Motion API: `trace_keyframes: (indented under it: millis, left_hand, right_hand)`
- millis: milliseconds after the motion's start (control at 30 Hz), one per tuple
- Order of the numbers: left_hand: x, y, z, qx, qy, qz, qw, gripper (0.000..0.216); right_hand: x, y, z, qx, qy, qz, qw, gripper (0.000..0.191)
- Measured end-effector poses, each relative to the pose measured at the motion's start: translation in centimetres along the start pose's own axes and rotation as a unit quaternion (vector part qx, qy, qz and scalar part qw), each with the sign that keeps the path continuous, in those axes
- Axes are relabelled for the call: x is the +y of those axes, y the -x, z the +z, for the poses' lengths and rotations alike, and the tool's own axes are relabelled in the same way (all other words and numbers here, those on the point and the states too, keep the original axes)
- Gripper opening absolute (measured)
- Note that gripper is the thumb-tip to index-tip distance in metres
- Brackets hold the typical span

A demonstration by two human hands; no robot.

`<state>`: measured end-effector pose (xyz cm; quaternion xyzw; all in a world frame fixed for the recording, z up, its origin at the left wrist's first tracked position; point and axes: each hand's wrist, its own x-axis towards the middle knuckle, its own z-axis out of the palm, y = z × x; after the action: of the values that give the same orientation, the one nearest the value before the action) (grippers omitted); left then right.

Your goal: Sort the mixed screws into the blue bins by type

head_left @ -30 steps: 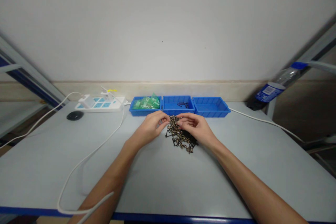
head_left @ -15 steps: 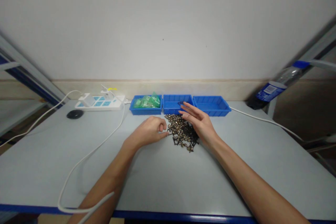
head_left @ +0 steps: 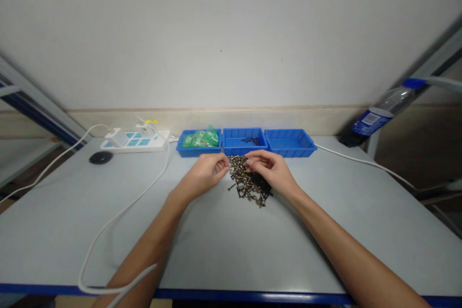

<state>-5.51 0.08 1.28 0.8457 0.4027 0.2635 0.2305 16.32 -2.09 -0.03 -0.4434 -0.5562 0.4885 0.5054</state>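
Observation:
A heap of small dark and brass screws [head_left: 249,186] lies on the grey table [head_left: 231,240] in front of three blue trays. My left hand [head_left: 204,175] rests at the heap's left edge with fingers curled in a pinch. My right hand [head_left: 270,169] sits over the heap's upper right, fingertips pinched down into the screws. What either pinch holds is too small to make out. The middle blue tray [head_left: 231,143] has a few dark screws in it. The left tray [head_left: 182,150] holds green bags, and the right tray [head_left: 290,143] looks bare.
A white power strip [head_left: 135,140] with a plugged adapter lies at the back left, its white cable [head_left: 119,216] looping to the front edge. A black round disc [head_left: 98,157] sits near it. A plastic bottle [head_left: 378,116] leans at the back right, beside another cable [head_left: 361,163].
My right hand, stretched open toward the middle tray half a second ago, has come back to the heap and closed into a pinch. My left hand shifted slightly up toward the heap.

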Motion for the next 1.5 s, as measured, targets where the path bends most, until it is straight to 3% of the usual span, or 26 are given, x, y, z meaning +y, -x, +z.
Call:
trace_keyframes:
  millis: [133,300,400,533,733,1067,1267,1500]
  left_hand:
    - [1.5,-0.2,0.3,0.048,0.081,0.010,0.996,0.005]
    - [1.9,-0.1,0.6,0.060,0.103,0.016,0.993,0.008]
    - [1.6,-0.1,0.5,0.040,0.091,0.008,0.995,0.014]
    - [1.0,0.2,0.6,-0.035,0.009,0.001,0.999,0.025]
    - [0.3,0.5,1.4,-0.095,-0.047,0.027,0.994,0.024]
    - [-0.5,0.3,0.5,-0.104,-0.013,-0.041,0.994,0.007]
    - [-0.6,0.2,0.3,-0.073,-0.072,0.007,0.995,0.015]
    - [-0.5,0.3,0.4,-0.099,-0.093,0.018,0.991,0.016]
  right_hand:
    - [0.0,0.3,0.3,-0.050,-0.012,0.025,0.998,0.027]
    - [-0.4,0.5,0.3,-0.080,-0.067,0.060,0.993,0.032]
    - [-0.4,0.4,0.1,-0.068,-0.060,0.064,0.994,0.031]
    - [-0.1,0.0,-0.2,0.002,-0.058,0.036,0.998,0.026]
    - [0.3,-0.4,-0.3,0.050,-0.120,0.004,0.991,0.037]
    - [0.1,-0.2,-0.4,0.016,-0.100,0.017,0.995,0.029]
    - [0.1,-0.2,-0.4,0.012,-0.103,0.021,0.994,0.028]
    - [0.0,-0.2,-0.5,0.012,-0.112,0.032,0.993,0.030]
